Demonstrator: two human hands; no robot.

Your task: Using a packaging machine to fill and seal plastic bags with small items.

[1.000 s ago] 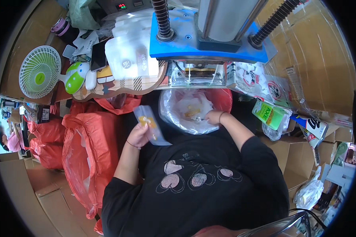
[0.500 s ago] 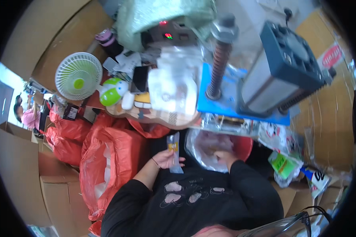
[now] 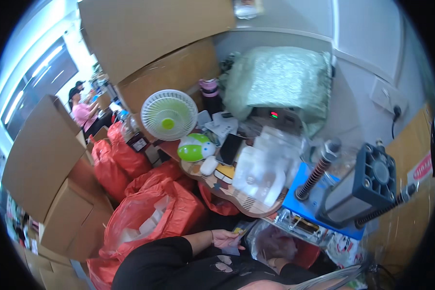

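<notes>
Head view, tilted higher than before, left hand (image 3: 225, 239) pinching clear pouch (image 3: 239, 232), right hand (image 3: 277, 263) at red bin (image 3: 308, 253), grip unclear

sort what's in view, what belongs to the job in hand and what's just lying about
Likely in use:
translucent plastic pouch with yellow patch, in the left hand
round red plastic-lined tub, right hand at its near edge

Seemingly lying about:
round white-and-green plastic fan
black rectangular phone
pink-and-black cylindrical bottle

A workshop, shown by its press (image 3: 345, 205) and cardboard boxes (image 3: 68, 212).
</notes>
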